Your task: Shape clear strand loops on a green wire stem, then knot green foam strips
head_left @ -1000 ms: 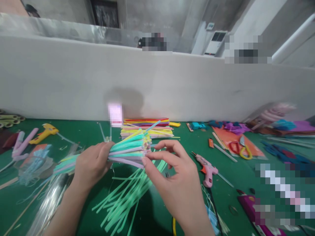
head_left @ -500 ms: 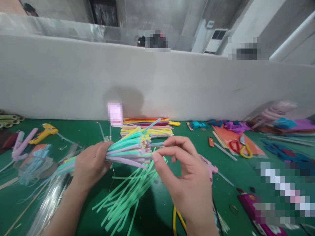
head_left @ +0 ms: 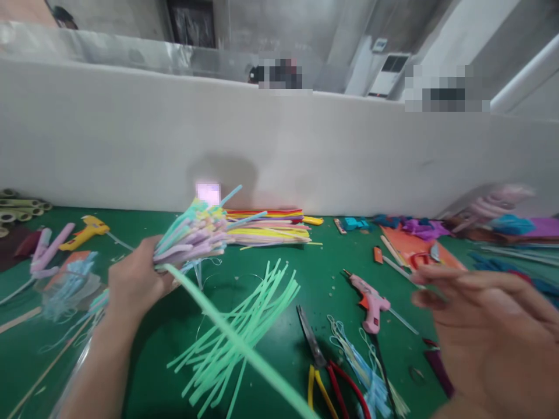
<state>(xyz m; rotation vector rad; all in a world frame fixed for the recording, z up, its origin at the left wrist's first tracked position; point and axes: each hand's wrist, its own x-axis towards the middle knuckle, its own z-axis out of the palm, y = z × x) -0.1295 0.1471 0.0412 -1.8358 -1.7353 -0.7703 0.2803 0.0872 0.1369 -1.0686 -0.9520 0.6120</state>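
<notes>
My left hand (head_left: 137, 276) is wrapped round a thick bundle of pipe cleaners (head_left: 196, 233), mostly lilac, mint and yellow, with their ends tilted up and to the right. Two light blue stems jut out beyond the others. One long green pipe cleaner (head_left: 236, 337) runs from beside this fist down past the bottom edge. Far to the right is my right hand (head_left: 493, 331), blurred, its fingers bent with a gap at the thumb; I see nothing held there. Between the hands, loose green pipe cleaners (head_left: 248, 331) lie in a pile on the green table.
A pink glue gun (head_left: 371, 302) and red-handled pliers (head_left: 321, 355) lie right of centre, near blue strings (head_left: 367, 378). Coloured pipe cleaners (head_left: 271, 227) line the white partition (head_left: 305, 151). At left is a yellow glue gun (head_left: 87, 231).
My right hand has left the bundle's tips and swung far right. The bundle has shifted left and turned upward. A long green stem now stretches diagonally from it, and the pliers are uncovered.
</notes>
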